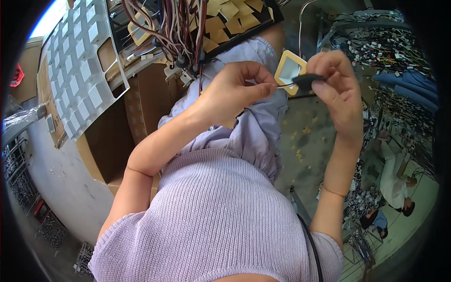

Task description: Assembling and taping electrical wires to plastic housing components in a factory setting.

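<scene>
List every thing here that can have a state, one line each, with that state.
left hand: fingertips pinched on the thin end coming out of the black connector.
right hand: closed on the black connector.
black connector: held up between both hands, off any surface.
square yellow-rimmed pad: just behind the connector; what holds it cannot be told.
bundle of wires: hanging down in front of the person.
cardboard box: open.
</scene>
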The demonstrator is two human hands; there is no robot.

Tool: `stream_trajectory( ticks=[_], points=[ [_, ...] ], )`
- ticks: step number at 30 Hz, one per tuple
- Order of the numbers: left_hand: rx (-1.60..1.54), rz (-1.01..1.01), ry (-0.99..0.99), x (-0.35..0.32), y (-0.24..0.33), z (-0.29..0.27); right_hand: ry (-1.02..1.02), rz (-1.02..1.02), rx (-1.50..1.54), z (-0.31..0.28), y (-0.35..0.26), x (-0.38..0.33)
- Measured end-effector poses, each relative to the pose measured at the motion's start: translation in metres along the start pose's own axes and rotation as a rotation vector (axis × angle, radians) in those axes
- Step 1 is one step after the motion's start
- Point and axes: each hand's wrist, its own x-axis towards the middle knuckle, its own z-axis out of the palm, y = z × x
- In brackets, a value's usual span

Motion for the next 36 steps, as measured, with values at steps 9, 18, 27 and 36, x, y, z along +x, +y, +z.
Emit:
stream_trajectory(
  ticks=[9, 18, 27, 36],
  points=[
    [0.073, 0.041, -0.020, 0.001, 0.005, 0.001, -0.261, 0.192, -0.346, 0.005, -0.002, 0.004],
    [0.097, 0.070, -0.064, 0.002, 0.005, 0.000, -0.288, 0.168, -0.441, 0.002, 0.003, 0.008],
    [-0.005, -0.051, -0.055, -0.001, 0.009, -0.003, 0.102, -0.022, -0.326, 0.024, 0.032, -0.005],
    [-0.149, 0.471, 0.064, -0.002, 0.002, 0.019, 0.249, -0.056, -0.221, 0.027, 0.029, -0.014]
  ],
)
